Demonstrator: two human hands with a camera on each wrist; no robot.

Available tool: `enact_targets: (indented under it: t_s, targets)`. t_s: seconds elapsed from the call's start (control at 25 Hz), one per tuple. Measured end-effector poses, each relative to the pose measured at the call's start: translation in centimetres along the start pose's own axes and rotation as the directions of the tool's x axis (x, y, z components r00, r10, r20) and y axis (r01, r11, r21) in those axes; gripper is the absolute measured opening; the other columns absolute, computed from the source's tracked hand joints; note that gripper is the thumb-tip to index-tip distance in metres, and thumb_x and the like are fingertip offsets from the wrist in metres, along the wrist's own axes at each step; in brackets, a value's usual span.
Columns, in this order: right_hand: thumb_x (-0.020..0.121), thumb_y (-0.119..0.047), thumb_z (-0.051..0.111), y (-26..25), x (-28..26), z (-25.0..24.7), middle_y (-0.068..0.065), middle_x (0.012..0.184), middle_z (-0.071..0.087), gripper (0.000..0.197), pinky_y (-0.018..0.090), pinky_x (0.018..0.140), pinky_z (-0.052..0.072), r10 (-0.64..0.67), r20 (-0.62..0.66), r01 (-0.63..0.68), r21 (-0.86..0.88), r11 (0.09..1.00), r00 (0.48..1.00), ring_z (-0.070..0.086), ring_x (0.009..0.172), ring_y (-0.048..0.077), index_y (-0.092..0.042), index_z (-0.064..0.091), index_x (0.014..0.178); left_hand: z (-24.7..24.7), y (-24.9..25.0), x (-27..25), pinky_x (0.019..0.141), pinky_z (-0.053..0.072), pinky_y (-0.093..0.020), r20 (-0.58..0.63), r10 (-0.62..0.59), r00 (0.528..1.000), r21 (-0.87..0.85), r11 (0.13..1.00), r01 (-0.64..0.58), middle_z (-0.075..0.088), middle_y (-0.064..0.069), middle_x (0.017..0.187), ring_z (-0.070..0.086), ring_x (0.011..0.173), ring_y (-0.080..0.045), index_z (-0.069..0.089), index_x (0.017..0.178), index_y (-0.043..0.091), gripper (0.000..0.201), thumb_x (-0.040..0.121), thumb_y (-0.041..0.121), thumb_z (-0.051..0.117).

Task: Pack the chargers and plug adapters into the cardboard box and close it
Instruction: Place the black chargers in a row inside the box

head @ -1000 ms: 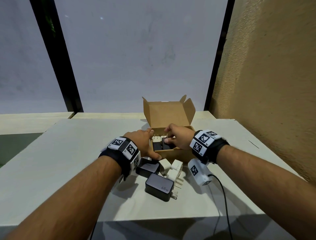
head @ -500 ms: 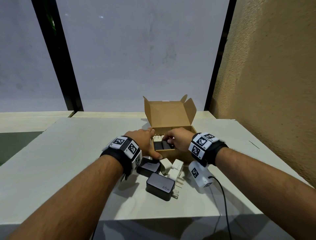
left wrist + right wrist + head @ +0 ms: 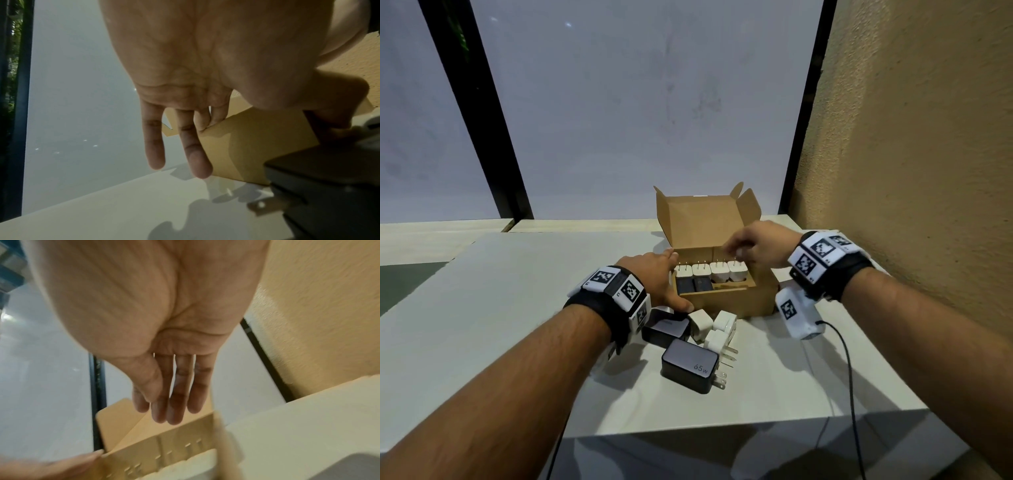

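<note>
The cardboard box [image 3: 726, 298] sits open at the middle of the white table [image 3: 482, 308], lid flap upright behind it. Along its back row stand four white plug adapters [image 3: 710, 272], prongs up, with two black chargers [image 3: 693, 286] lying in front of them. The left hand [image 3: 657, 277] rests against the box's left wall, fingers straight. The right hand [image 3: 760, 243] hovers over the adapters, fingers loose and holding nothing. Just below the box lie more white adapters [image 3: 714, 325] and two more black chargers [image 3: 690, 365].

Bare indoor corner (home?): textured wall [image 3: 914, 144], frosted window [image 3: 647, 102].
</note>
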State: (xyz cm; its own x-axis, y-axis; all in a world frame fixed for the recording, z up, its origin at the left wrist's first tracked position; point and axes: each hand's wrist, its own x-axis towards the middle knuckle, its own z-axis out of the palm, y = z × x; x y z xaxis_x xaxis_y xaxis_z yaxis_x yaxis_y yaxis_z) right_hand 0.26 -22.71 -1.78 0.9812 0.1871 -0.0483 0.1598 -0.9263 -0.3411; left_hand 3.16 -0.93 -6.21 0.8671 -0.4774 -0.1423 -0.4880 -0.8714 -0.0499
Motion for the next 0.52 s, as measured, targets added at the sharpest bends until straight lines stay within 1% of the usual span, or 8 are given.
enact_targets:
  t_s: [0.08,0.12,0.2,0.24,0.28,0.32,0.4,0.52]
  targets:
    - [0.090,0.002,0.051,2.4,-1.0,-1.3,-0.003,0.113,0.070,0.040,0.026,0.096,0.047,0.050,-0.046,-0.052,-0.042,0.998,0.998,0.063,0.103,0.011,-0.019,0.065,0.121,-0.1,0.1,0.0,0.091,0.051,-0.043,0.001,-0.002,1.000,0.006,1.000,0.002,0.046,0.001,0.145,0.056,0.117,-0.026,0.031,0.144,0.019,0.105,0.063,0.076,0.066]
    - [0.089,0.004,0.049,3.8,-1.6,-1.6,-0.003,0.115,0.069,0.043,0.025,0.094,0.047,0.096,-0.029,-0.098,-0.094,0.991,0.995,0.062,0.104,0.012,-0.019,0.064,0.123,-0.1,0.1,-0.1,0.091,0.051,-0.042,0.002,-0.003,1.000,0.009,1.000,0.003,0.045,0.000,0.145,0.056,0.117,-0.026,0.030,0.145,0.020,0.106,0.063,0.076,0.065]
    - [0.085,0.003,0.052,6.1,-2.8,-1.3,-0.004,0.125,0.064,0.053,0.022,0.091,0.046,0.211,0.094,-0.183,-0.244,0.952,0.973,0.060,0.107,0.012,-0.023,0.056,0.131,-0.1,0.0,-0.1,0.092,0.050,-0.041,0.005,-0.008,1.000,0.012,1.000,0.008,0.042,0.001,0.148,0.055,0.118,-0.026,0.028,0.147,0.020,0.108,0.063,0.077,0.065]
    - [0.082,0.001,0.058,7.0,-3.4,-0.8,-0.005,0.131,0.060,0.061,0.023,0.094,0.045,0.263,0.181,-0.204,-0.290,0.935,0.948,0.059,0.111,0.013,-0.025,0.050,0.136,-0.1,0.1,-0.1,0.092,0.050,-0.041,0.009,-0.009,1.000,0.014,1.000,0.009,0.040,0.001,0.150,0.054,0.119,-0.026,0.027,0.147,0.020,0.108,0.063,0.077,0.065]
    - [0.079,-0.002,0.065,7.8,-3.9,-0.3,-0.005,0.136,0.055,0.070,0.025,0.098,0.044,0.290,0.254,-0.210,-0.299,0.931,0.923,0.057,0.117,0.015,-0.025,0.042,0.141,-0.2,0.1,-0.1,0.092,0.050,-0.041,0.015,-0.010,1.000,0.017,1.000,0.010,0.038,0.002,0.151,0.054,0.120,-0.026,0.027,0.147,0.020,0.108,0.063,0.076,0.065]
    - [0.076,-0.007,0.071,8.5,-4.2,0.3,-0.005,0.140,0.052,0.079,0.027,0.101,0.042,0.292,0.291,-0.212,-0.278,0.937,0.911,0.055,0.121,0.016,-0.026,0.036,0.145,-0.2,0.2,0.0,0.093,0.050,-0.041,0.019,-0.010,1.000,0.020,1.000,0.010,0.037,0.002,0.152,0.054,0.121,-0.026,0.027,0.147,0.020,0.107,0.064,0.076,0.065]
    - [0.071,-0.019,0.081,9.3,-4.5,1.1,-0.006,0.140,0.050,0.090,0.030,0.103,0.039,0.261,0.261,-0.210,-0.208,0.955,0.929,0.054,0.123,0.017,-0.026,0.031,0.146,-0.1,0.1,0.1,0.094,0.050,-0.043,0.021,-0.015,1.000,0.016,1.000,0.014,0.037,0.003,0.152,0.054,0.121,-0.026,0.026,0.148,0.021,0.109,0.063,0.077,0.065]
    - [0.068,-0.032,0.083,10.4,-4.9,1.7,-0.007,0.125,0.060,0.079,0.028,0.095,0.046,0.251,0.109,-0.233,-0.152,0.960,0.962,0.060,0.106,0.016,-0.028,0.042,0.136,0.1,0.0,0.0,0.095,0.049,-0.043,0.003,-0.016,1.000,0.001,1.000,0.016,0.038,0.003,0.152,0.053,0.123,-0.025,0.022,0.150,0.022,0.111,0.063,0.078,0.064]
